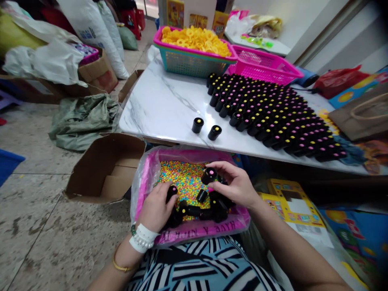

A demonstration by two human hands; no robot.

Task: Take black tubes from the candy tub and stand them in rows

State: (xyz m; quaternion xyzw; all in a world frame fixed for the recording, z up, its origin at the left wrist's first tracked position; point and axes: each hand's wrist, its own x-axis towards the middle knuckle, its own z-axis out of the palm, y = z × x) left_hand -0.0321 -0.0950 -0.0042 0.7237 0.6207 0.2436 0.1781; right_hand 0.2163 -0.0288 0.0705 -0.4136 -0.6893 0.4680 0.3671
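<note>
A pink tray [144,184] lined with clear plastic rests at my lap, full of small coloured beads [182,173]. Several black cups [201,195] lie in its near part. My right hand [235,184] holds a black cup [209,174] with a pink bead in its top, between thumb and fingers. Over the tray's left side, my left hand [157,202] is closed around another black cup [172,190]. Two black cups with yellow beads, one on the left [198,124] and one on the right [215,131], stand on the white table [160,101] beyond the tray.
Many black cups [266,109] stand in rows on the table's right side. Behind them are a basket of yellow rings [194,60] and a pink basket [266,64]. An open cardboard box [106,169] sits left of the tray; yellow packaging [294,202] lies at right.
</note>
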